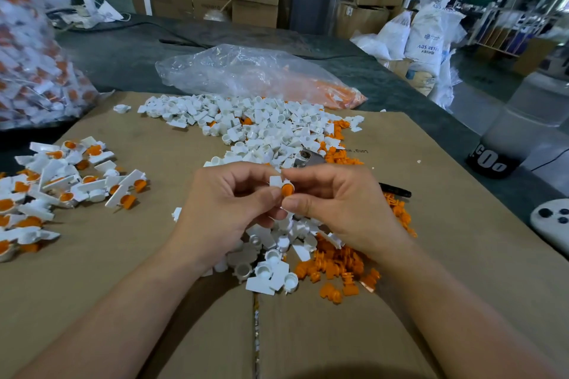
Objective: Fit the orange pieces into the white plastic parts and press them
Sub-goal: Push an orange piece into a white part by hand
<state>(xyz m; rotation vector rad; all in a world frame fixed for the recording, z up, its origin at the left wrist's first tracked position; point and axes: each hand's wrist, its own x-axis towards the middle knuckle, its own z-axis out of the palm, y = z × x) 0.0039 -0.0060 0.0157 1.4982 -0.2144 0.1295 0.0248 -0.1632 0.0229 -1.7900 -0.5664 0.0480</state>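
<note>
Left of your left hand [224,206], a heap of fitted parts [61,181] lies on the cardboard [154,255]. That hand pinches a white part [276,180]. Your right hand [335,206] pinches the orange piece [288,190] sitting in its cup, and the fingertips of both hands meet around them above the cardboard. Below both hands lie loose white parts [271,268], partly hidden by your wrists. A wider white pile [255,126] spreads beyond your fingers. The orange pile [338,264] runs under and right of your right hand, with a black pen [397,191] just right of that hand. Farther right is a white controller [551,221].

Far left of your left hand, a big bag [27,71] bulges with white-and-orange parts. Beyond the white pile, a clear bag [255,74] lies on the tabletop [123,52], with orange pieces gathered at its right end.
</note>
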